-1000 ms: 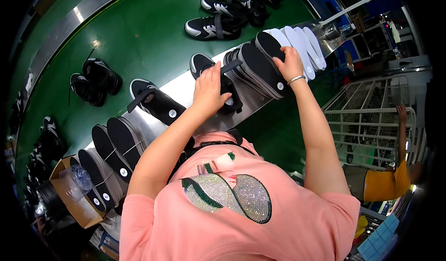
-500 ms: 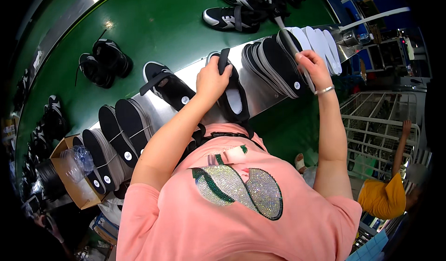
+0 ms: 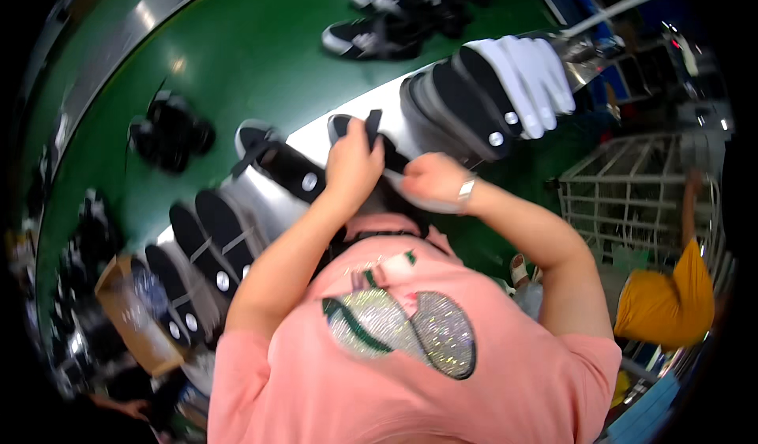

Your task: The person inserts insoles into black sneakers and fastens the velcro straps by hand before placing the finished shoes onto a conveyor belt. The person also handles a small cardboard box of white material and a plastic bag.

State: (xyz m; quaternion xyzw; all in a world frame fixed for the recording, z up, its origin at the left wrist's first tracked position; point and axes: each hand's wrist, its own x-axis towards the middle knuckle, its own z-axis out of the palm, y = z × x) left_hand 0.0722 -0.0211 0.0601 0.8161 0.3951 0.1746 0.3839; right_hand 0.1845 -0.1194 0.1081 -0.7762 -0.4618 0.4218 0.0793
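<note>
My left hand (image 3: pixel 354 162) is closed on a black sneaker (image 3: pixel 339 126) at the metal ledge, its fingers by the raised black strap (image 3: pixel 374 122). At the shoe's opening, my right hand (image 3: pixel 436 178) grips an insole (image 3: pixel 430 204), whose pale grey edge shows below the fingers. Motion blurs this hand, and how far the insole reaches into the shoe is hidden. Left of it lies another black sneaker (image 3: pixel 272 159) with a white round sticker at its heel end. Right of my hands stand black insoles (image 3: pixel 466 104) in a stack, beside white insoles (image 3: pixel 517 69).
Across the green table (image 3: pixel 253 57) sit more black sneakers (image 3: pixel 371 39) and a dark pair (image 3: pixel 170 132). Bundled insoles (image 3: pixel 201 238) and a cardboard box (image 3: pixel 130 317) are at left. At right are a white wire cart (image 3: pixel 639 191) and a person in a yellow top (image 3: pixel 663 298).
My right hand has come left and down from the insole stacks to the sneaker, bringing the insole with it. My left hand still holds the sneaker. The view has shifted slightly.
</note>
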